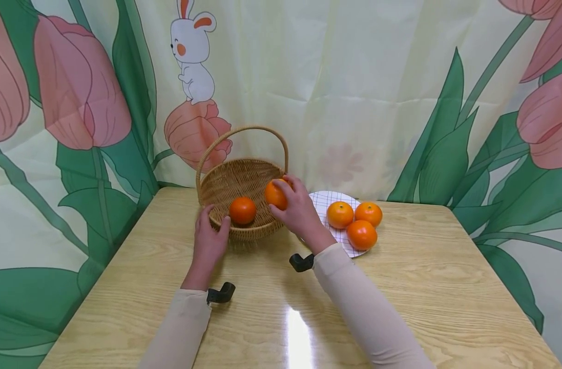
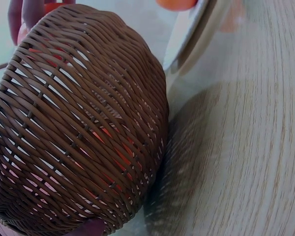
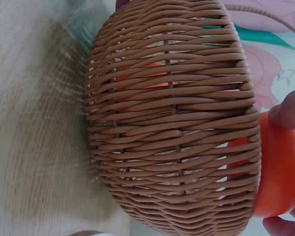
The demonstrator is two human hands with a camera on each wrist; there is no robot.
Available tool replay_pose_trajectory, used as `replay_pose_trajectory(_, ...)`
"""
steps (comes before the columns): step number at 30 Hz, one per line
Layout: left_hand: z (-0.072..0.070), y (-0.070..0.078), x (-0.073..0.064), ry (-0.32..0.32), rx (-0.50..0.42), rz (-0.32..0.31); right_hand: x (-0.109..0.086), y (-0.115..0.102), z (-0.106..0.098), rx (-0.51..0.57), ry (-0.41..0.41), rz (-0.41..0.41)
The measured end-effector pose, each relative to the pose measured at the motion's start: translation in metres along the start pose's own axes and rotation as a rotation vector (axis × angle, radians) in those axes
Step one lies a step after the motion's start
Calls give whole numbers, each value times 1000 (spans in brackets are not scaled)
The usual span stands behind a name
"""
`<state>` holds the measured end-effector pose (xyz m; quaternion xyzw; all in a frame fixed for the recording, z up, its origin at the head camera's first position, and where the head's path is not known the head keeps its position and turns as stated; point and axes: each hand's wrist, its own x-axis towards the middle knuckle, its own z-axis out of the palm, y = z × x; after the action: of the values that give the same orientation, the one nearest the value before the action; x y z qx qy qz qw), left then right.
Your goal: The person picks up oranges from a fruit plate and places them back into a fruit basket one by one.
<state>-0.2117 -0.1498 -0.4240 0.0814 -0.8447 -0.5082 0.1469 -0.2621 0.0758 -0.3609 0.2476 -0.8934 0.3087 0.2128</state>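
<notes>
A wicker basket point(image 1: 244, 234) with a tall arched handle stands toward the back of the table. My left hand point(image 1: 210, 243) grips its near left rim, fingers and thumb spread along the edge. Inside lies one orange-red tangerine point(image 1: 243, 210), partly visible through the weave in both wrist views. My right hand point(image 1: 299, 210) holds another tangerine point(image 1: 276, 193) at the basket's right rim. In the right wrist view, fingertips pinch this held tangerine point(image 3: 280, 169), which overlaps the rim.
Right of the basket is a white checked plate point(image 1: 324, 198) bearing three tangerines point(image 1: 361, 234). A printed curtain point(image 1: 345, 92) with tulips and a rabbit hangs behind the wooden table point(image 1: 257, 307). Black wrist mounts point(image 1: 222, 292) stick out from both sleeves.
</notes>
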Motion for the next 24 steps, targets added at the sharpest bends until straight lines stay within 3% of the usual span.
replay_pose_trajectory(24,2,1,-1,9,11,7,-2,3,7,-53,-232,48)
